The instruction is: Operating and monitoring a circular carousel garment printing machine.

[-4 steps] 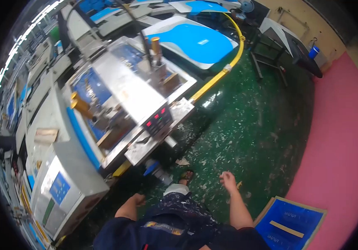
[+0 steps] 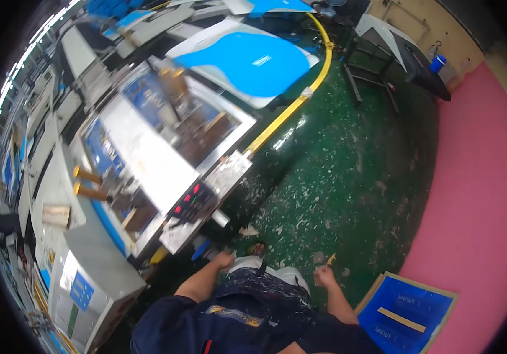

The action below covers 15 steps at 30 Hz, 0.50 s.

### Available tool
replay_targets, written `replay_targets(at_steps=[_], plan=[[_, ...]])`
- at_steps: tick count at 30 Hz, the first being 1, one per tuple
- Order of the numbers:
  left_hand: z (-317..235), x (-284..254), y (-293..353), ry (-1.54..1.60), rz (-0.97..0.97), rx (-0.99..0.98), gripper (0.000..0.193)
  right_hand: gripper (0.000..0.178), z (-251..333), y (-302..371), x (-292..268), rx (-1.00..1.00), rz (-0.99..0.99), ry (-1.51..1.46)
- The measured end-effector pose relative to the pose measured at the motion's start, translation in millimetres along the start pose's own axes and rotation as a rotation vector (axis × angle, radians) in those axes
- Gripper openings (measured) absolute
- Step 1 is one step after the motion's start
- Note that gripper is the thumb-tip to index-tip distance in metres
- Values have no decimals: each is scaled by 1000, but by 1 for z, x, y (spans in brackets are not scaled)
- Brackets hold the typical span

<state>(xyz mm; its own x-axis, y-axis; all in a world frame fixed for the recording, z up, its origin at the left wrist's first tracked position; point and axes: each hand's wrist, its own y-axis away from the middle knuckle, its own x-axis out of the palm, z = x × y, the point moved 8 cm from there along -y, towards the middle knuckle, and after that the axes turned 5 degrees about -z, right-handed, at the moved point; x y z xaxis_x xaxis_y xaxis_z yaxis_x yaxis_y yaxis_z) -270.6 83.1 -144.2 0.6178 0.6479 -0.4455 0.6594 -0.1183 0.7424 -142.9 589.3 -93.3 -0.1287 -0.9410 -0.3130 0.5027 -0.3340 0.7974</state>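
The left hand [image 2: 224,260] is low in the middle, in front of the thighs and just below the near end of the machine [image 2: 230,173]. Its fingers are curled in; I cannot tell whether they hold anything. A blue fitting [image 2: 201,250] sits just beside it, under the machine's near edge.

The right hand [image 2: 325,276] hangs above the green floor [image 2: 336,177], fingers pointing forward and partly bent; blur hides how wide they stand and whether they hold anything. A small yellow piece [image 2: 331,259] shows just past its fingers.

The machine stands ahead and to the left. The long axis of its white cover [image 2: 138,147] slants from upper left to lower right, and the end with the red-lit panel [image 2: 191,202] points toward the person. Two brass-coloured handles [image 2: 90,192] jut leftward from its left side.

Near the right forearm lies a blue screen [image 2: 377,327], crossed by a tan strip [image 2: 402,319] whose long axis slopes gently down to the right.
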Motion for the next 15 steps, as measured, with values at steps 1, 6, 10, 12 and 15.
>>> replay_targets(at_steps=[1,6,10,12,15], plan=[[-55,13,-31,20,-117,128,52,30,-13,5,-33,90,-33,78],[-397,-10,-125,178,4,309,39,42,-17,-10,-184,384,-242,-229],[-529,-62,-221,98,-117,412,37,44,-33,-112,-198,462,-274,-513],[-540,-96,-275,149,-289,315,35,46,-2,-164,-247,480,-257,-620],[-539,-102,-332,230,-329,39,34,42,168,-256,-307,245,-139,-614]])
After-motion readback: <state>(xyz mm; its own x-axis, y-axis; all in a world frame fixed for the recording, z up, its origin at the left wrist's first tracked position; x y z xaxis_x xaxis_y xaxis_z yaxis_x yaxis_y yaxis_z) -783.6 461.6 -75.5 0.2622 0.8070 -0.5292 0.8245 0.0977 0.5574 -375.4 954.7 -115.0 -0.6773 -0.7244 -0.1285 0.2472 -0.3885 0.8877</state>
